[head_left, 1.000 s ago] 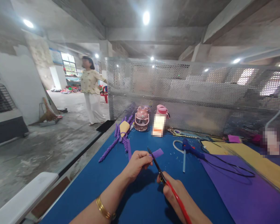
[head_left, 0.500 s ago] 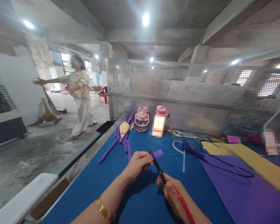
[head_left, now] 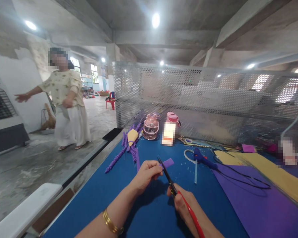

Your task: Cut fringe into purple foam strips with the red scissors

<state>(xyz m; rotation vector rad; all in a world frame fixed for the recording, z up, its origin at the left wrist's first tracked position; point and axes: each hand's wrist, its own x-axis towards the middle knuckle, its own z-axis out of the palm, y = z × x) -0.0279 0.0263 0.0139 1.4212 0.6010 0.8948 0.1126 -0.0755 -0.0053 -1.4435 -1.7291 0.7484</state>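
Observation:
Between the thumb and fingers of my left hand point(head_left: 150, 172) is a short purple strip point(head_left: 168, 163), its free end pointing right. My right hand point(head_left: 185, 203) grips red-handled scissors point(head_left: 173, 191), whose dark blades lie across the strip close to my left fingertips. Whether the blades have cut into it I cannot tell. Beyond my left hand lies a bundle of purple flower stems point(head_left: 116, 160) with a yellow wrapped piece point(head_left: 132, 137). To the right of the scissors rests a blue glue gun point(head_left: 201, 157) with a glue stick point(head_left: 195, 173) beside it.
Large purple sheets point(head_left: 248, 198) and yellow sheets point(head_left: 275, 170) cover the right of the blue table point(head_left: 99, 201). A pink bottle point(head_left: 151, 127) stands at the back, before a perforated metal screen point(head_left: 203, 99). A person point(head_left: 67, 99) is on the floor at left.
The person at left has moved further left and nearer, one arm still stretched out. The scissors have closed slightly at the handles; my left hand and the strip look the same.

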